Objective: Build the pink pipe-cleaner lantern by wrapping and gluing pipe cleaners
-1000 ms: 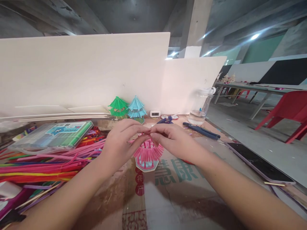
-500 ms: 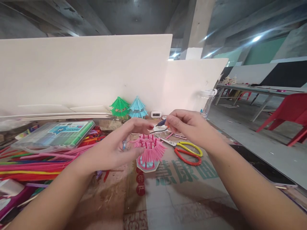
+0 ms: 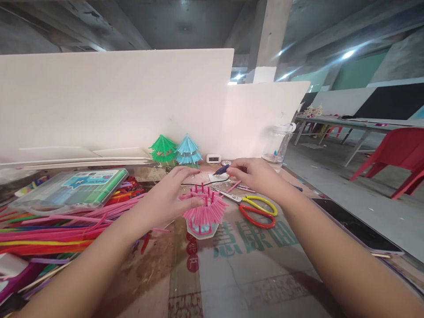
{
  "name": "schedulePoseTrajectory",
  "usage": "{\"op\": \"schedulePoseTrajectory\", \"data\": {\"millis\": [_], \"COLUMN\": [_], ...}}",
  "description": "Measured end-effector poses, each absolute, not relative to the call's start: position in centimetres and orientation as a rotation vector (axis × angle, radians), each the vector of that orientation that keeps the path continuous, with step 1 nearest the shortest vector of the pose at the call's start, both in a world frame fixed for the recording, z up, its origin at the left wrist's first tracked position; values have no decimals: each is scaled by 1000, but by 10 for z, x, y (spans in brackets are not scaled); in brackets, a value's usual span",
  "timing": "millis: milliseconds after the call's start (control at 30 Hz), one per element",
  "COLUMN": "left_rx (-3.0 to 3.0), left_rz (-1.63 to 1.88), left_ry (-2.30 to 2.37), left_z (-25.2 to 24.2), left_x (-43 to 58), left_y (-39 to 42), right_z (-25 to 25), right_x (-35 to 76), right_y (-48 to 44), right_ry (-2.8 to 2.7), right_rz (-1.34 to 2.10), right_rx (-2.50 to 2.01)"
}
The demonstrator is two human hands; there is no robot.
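A small pink pavilion model (image 3: 204, 215) made of fuzzy craft stems stands on a pale, many-sided base, with dark pink posts rising from its top. My left hand (image 3: 168, 194) is at its left side, fingers apart and thumb in front of the roof. Whether the thumb touches it I cannot tell. Beyond the model, my right hand (image 3: 253, 174) pinches a dark blue pen-shaped tool (image 3: 221, 170), its tip pointing left. A thin black cord (image 3: 212, 182) runs below that tool. Scissors (image 3: 258, 212) with one red and one yellow handle lie beside the model, blades towards it.
Colourful craft stems (image 3: 49, 229) and a clear plastic case (image 3: 69, 190) cover the left side. Green (image 3: 163, 149) and blue (image 3: 188, 150) models stand by the white board (image 3: 115, 97) with a small clock (image 3: 213, 158). A clear jug (image 3: 277, 145) and phone (image 3: 357, 225) lie rightward.
My left hand has come down slightly around the pink model's left side. My right hand has lowered a little with the pen-shaped tool. The whole view has shifted slightly.
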State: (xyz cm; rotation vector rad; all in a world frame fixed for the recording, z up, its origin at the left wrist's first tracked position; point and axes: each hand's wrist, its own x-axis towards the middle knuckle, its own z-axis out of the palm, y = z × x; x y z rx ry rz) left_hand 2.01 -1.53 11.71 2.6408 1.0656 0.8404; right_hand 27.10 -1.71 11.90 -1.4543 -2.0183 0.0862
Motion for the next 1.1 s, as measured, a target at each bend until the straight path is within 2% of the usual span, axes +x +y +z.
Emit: {"op": "schedulePoseTrajectory", "data": {"millis": [200, 433, 733, 900, 1100], "left_rx": [2672, 2615, 2629, 2629, 2615], "left_rz": [641, 650, 544, 533, 580], "left_ry": [1170, 1213, 1267, 1263, 1197], "left_z": [106, 110, 111, 113, 108], "left_x": [24, 23, 21, 20, 20], "left_y": [-11, -12, -10, -12, -9], "right_z": [85, 41, 32, 26, 42], "right_x": [283, 284, 261, 259, 260], "right_y": [19, 41, 35, 42, 40], "right_ry": [-2074, -2147, -2392, -2163, -1796], "right_rz": [20, 118, 252, 312, 432], "right_rx": [-1634, -1713, -1255, -1296, -1243]}}
